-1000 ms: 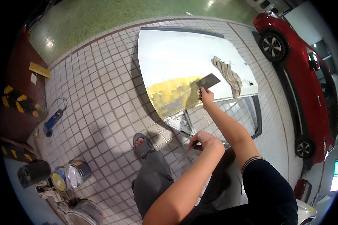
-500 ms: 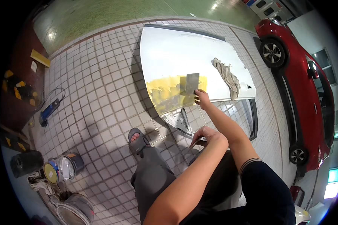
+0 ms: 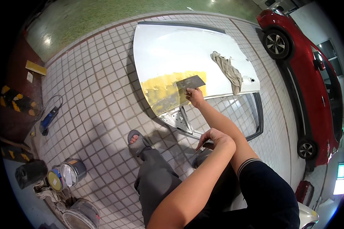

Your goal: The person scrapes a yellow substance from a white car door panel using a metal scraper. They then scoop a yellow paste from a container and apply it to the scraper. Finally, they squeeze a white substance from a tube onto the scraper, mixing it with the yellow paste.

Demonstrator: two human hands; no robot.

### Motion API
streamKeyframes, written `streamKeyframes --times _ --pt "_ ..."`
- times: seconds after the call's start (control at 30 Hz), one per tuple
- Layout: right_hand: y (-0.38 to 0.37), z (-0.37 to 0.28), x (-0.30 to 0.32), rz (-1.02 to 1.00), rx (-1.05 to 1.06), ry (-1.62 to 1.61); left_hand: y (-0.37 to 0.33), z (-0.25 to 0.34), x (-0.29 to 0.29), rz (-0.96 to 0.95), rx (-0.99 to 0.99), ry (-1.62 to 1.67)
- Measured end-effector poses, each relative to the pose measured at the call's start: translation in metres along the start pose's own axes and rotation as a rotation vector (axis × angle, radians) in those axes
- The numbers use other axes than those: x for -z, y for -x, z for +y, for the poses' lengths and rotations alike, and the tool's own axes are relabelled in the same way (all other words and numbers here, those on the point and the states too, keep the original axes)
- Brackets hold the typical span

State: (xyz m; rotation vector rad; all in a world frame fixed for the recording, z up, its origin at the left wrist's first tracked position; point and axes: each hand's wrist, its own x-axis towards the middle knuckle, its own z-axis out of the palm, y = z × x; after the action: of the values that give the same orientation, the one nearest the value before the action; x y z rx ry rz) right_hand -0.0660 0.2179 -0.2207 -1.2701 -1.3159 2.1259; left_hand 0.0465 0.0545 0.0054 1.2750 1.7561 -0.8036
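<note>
Clear stretch of white door panel [image 3: 172,49] beyond the spreader [image 3: 194,81], crumpled cloth [image 3: 228,72] obstructing rightward, left forearm [image 3: 197,183] blocking nearside, open tiled floor [image 3: 91,95] along the panel's left.

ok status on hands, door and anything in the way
Right hand gripping metal spreader over yellow filler. Left hand nearer body, grip hidden. White car door partly coated; crumpled rag beside filler.
</note>
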Motion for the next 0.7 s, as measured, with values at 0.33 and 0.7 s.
streamKeyframes --times 0.33,0.7 --pt "0.008 0.012 0.028 0.044 -0.041 0.015 -0.007 0.016 -0.002 -0.013 -0.046 -0.098" --pt "0.005 0.008 0.011 0.069 -0.036 0.1 -0.013 0.018 -0.004 -0.036 0.011 -0.07"
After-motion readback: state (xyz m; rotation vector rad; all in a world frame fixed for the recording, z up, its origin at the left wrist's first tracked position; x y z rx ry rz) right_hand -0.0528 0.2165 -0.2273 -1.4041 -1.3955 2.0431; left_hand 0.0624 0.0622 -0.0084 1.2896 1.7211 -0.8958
